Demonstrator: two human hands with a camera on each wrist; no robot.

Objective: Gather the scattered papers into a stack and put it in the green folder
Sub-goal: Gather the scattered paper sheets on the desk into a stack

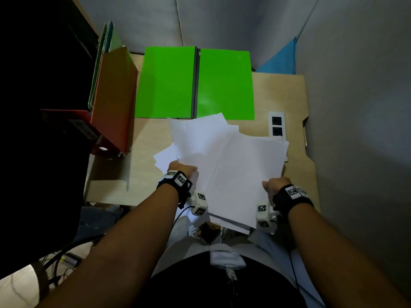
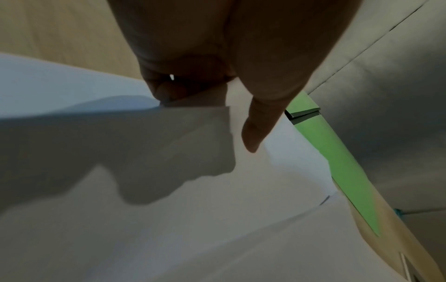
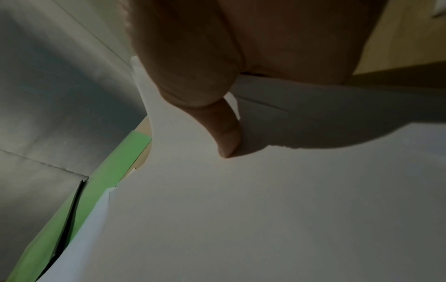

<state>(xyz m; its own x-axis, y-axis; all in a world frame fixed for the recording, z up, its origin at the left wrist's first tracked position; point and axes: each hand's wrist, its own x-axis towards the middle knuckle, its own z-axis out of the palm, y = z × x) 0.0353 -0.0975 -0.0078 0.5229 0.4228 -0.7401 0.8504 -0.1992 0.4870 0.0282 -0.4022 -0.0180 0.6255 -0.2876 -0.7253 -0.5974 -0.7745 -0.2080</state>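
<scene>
A loose, uneven stack of white papers (image 1: 224,165) lies over the middle of the wooden desk (image 1: 295,94), sheets fanned out at different angles. My left hand (image 1: 183,168) grips the stack's left edge, thumb on top of the papers (image 2: 217,209) and fingers under them. My right hand (image 1: 275,184) grips the right edge the same way, thumb pressed on the papers (image 3: 265,209). The green folder (image 1: 193,83) lies open flat at the back of the desk, just beyond the papers; it shows as a green strip (image 2: 347,171) in the left wrist view and another green strip (image 3: 106,177) in the right wrist view.
An orange-red binder (image 1: 113,98) leans at the left beside upright green folders (image 1: 104,52). A white socket panel (image 1: 276,126) sits in the desk at the right. Grey partition walls (image 1: 244,23) close in the back and right. Cables (image 1: 66,252) hang at lower left.
</scene>
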